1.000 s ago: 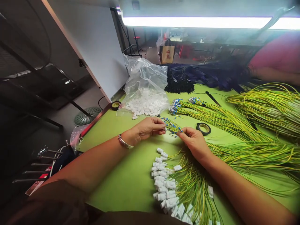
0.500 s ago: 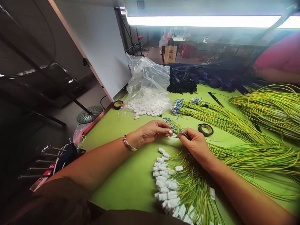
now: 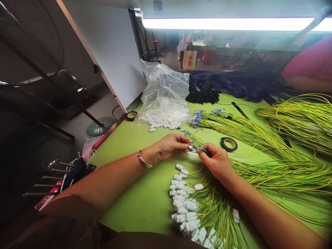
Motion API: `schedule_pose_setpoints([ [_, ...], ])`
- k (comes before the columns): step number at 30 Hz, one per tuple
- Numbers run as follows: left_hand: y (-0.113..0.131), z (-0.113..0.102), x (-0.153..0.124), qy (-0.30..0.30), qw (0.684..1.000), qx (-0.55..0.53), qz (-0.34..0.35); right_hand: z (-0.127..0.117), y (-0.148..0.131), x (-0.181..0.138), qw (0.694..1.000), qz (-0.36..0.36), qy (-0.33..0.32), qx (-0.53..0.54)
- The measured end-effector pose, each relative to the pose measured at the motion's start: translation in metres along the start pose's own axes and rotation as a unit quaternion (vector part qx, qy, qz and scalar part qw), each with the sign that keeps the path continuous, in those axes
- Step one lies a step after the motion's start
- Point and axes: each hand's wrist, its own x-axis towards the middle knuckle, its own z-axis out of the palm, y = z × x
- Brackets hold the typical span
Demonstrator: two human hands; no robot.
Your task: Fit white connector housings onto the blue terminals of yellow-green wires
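Note:
Between its thumb and fingers, my left hand [image 3: 178,143] pinches a small white connector housing [image 3: 191,147], mostly covered by the fingertips. Close to its right, my right hand [image 3: 216,159] is closed on a yellow-green wire with a blue-collared end [image 3: 201,149]. The two sets of fingertips nearly meet; whether the wire end is inside the housing I cannot tell. Just behind them lie more blue-tipped wires [image 3: 188,134]. Nearer to me, wires with white connectors fitted [image 3: 190,205] lie in a fanned pile beneath my right forearm.
A clear plastic bag [image 3: 166,86] spills loose white housings [image 3: 163,122] at the back. Black tape rolls [image 3: 229,144] lie on the green table [image 3: 137,200]. Wire bundles [image 3: 301,117] fill the right side. Dark cables [image 3: 233,83] lie behind, near a person's pink sleeve [image 3: 308,58].
My left fingertips and the white housing have shifted slightly right, closer to the wire end in my right hand. The whole view has also shifted a little.

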Motion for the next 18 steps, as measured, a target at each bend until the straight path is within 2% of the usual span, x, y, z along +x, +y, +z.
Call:
schedule_pose_setpoints([
  [4, -0.005, 0.002, 0.000, 0.006, 1.000, 0.029, 0.004, 0.001, 0.002, -0.001, 0.999, -0.033, 0.007, -0.034],
  [8, -0.010, 0.007, 0.001, 0.046, 0.998, 0.034, 0.025, 0.002, 0.005, -0.003, 0.995, -0.061, 0.005, -0.080],
  [18, -0.014, 0.010, 0.001, 0.056, 0.998, 0.025, 0.025, 0.003, 0.005, 0.000, 0.997, -0.025, -0.017, -0.067],
])
